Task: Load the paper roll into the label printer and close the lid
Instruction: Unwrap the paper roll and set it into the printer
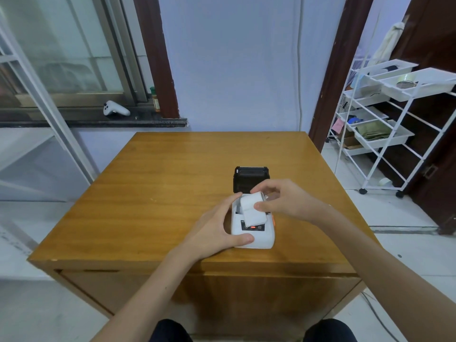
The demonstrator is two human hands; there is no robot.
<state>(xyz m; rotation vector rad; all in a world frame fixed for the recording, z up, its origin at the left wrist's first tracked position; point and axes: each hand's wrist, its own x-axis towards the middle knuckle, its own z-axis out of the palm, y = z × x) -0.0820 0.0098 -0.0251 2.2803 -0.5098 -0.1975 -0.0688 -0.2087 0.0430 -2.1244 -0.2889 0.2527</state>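
Note:
A small white label printer (261, 236) sits on the wooden table (172, 183), right of centre and near the front edge. Its black lid (250, 177) stands open, tilted back. A white paper roll (250, 202) lies in the open bay, and its loose end (255, 218) hangs forward over the front panel, where a red light shows. My left hand (217, 229) grips the printer's left side, thumb on the front corner. My right hand (283, 199) pinches the roll from the right, thumb at its front and fingers over its top.
The table's front edge is close under my forearms. A white wire rack on wheels (394, 124) with trays stands to the right by a dark door frame. A white game controller (114, 108) and a small bottle (155, 101) rest on the window ledge at the back left.

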